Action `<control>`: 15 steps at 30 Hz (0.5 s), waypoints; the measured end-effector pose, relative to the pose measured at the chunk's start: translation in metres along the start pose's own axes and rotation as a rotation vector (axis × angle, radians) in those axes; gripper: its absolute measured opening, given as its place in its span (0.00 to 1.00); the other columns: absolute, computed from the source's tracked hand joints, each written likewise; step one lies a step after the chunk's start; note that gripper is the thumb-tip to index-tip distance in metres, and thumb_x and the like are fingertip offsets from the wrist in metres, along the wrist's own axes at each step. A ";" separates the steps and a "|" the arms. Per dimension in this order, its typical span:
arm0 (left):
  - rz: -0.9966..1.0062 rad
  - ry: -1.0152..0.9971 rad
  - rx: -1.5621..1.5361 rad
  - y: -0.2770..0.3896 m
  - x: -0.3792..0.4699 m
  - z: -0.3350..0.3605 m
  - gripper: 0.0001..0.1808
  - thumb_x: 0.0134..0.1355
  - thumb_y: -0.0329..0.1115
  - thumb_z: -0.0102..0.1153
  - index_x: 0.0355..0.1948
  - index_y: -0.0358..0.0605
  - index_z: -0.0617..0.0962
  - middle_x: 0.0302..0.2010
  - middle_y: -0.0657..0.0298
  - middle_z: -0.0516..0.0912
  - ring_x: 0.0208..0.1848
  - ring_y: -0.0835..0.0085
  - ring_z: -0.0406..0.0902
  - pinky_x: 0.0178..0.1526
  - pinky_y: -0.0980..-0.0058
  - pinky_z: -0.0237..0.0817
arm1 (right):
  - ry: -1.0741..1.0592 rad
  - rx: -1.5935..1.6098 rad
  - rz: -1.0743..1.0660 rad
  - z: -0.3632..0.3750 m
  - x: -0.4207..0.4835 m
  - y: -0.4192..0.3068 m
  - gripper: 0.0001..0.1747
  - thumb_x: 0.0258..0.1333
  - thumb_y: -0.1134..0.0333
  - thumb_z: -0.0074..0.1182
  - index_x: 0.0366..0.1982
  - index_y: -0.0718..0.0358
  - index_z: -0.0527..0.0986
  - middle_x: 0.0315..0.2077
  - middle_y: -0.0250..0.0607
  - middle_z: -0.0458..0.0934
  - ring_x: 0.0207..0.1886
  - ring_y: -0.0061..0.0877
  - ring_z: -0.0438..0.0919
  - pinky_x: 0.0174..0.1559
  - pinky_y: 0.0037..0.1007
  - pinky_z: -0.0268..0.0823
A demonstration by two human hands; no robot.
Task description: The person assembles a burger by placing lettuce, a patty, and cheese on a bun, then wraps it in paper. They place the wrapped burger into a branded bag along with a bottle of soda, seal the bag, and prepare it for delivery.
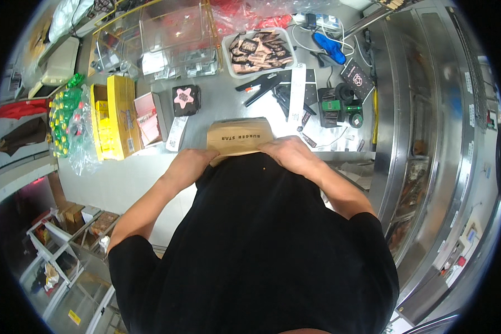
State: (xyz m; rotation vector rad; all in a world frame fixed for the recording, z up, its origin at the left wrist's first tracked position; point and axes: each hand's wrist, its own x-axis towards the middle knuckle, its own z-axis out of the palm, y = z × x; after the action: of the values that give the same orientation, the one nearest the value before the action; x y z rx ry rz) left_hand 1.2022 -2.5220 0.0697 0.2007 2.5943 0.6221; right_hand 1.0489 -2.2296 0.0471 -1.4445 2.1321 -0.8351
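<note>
Between my hands, against the front of my black shirt, is a brown paper bag (pixel 240 132) with printing on it. My left hand (pixel 194 165) grips its lower left corner, and my right hand (pixel 286 152) pinches its lower right edge. Just past the bag lies the metal counter (pixel 221 96). A black box with a pink star (pixel 185 100) stands to the left, with a paper receipt (pixel 177 133) in front of it. A long receipt (pixel 297 96) lies over black cards and black staplers or similar tools (pixel 263 85) to the right.
A plastic tub (pixel 293 62) of small packets stands at the back. Yellow cartons (pixel 123 112), an open pink-lined box (pixel 150 125) and green bottles (pixel 62 121) line the left side. A black device with green parts (pixel 338 108) and cables lie at right, beside steel cabinets (pixel 401 125).
</note>
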 end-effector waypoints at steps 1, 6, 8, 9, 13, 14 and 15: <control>0.038 0.038 0.071 0.003 0.009 -0.001 0.15 0.67 0.27 0.54 0.53 0.41 0.82 0.39 0.50 0.89 0.44 0.51 0.87 0.50 0.56 0.78 | -0.015 -0.028 0.016 0.002 0.005 0.002 0.12 0.59 0.72 0.55 0.44 0.60 0.82 0.36 0.47 0.86 0.41 0.44 0.86 0.40 0.42 0.78; 0.023 0.181 -0.050 0.036 0.068 0.026 0.13 0.73 0.41 0.57 0.49 0.46 0.84 0.36 0.50 0.88 0.39 0.49 0.87 0.43 0.53 0.77 | -0.011 0.342 0.089 0.016 0.034 0.042 0.12 0.66 0.65 0.57 0.47 0.57 0.84 0.34 0.45 0.88 0.41 0.43 0.87 0.44 0.41 0.78; 0.009 0.210 -0.013 0.035 0.077 0.032 0.12 0.73 0.40 0.57 0.46 0.46 0.84 0.36 0.50 0.89 0.39 0.49 0.87 0.42 0.53 0.77 | 0.237 0.520 0.405 0.017 0.042 0.087 0.14 0.68 0.60 0.60 0.48 0.60 0.85 0.37 0.45 0.89 0.43 0.42 0.88 0.48 0.39 0.78; 0.013 0.233 -0.008 0.032 0.080 0.034 0.11 0.72 0.40 0.57 0.45 0.45 0.84 0.36 0.51 0.89 0.38 0.49 0.86 0.42 0.53 0.77 | 0.499 0.512 0.649 0.016 0.046 0.117 0.18 0.68 0.57 0.62 0.48 0.64 0.85 0.39 0.45 0.90 0.45 0.41 0.88 0.50 0.38 0.77; 0.003 0.399 -0.030 0.017 0.075 0.030 0.10 0.73 0.38 0.56 0.44 0.45 0.84 0.35 0.50 0.88 0.38 0.48 0.86 0.41 0.54 0.76 | 0.790 -0.133 1.035 0.033 0.063 0.220 0.20 0.62 0.53 0.66 0.43 0.65 0.86 0.38 0.49 0.89 0.46 0.46 0.87 0.52 0.43 0.75; -0.037 0.377 0.008 0.014 0.075 0.028 0.10 0.73 0.38 0.56 0.44 0.45 0.84 0.35 0.50 0.88 0.38 0.48 0.86 0.42 0.53 0.76 | 0.705 -0.078 1.181 0.037 0.064 0.232 0.20 0.61 0.53 0.67 0.41 0.65 0.86 0.36 0.50 0.89 0.45 0.47 0.86 0.51 0.44 0.75; -0.065 0.345 0.036 0.013 0.077 0.025 0.10 0.73 0.37 0.56 0.43 0.44 0.84 0.35 0.50 0.88 0.38 0.48 0.86 0.42 0.53 0.76 | 0.709 -0.066 1.095 0.036 0.066 0.238 0.19 0.60 0.53 0.67 0.40 0.64 0.85 0.36 0.52 0.88 0.45 0.48 0.86 0.51 0.45 0.75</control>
State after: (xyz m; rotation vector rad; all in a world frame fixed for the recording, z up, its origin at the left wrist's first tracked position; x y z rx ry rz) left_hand 1.1466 -2.4823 0.0247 0.0194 2.9307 0.6344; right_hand 0.8883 -2.2338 -0.1443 0.2146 2.9045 -0.8435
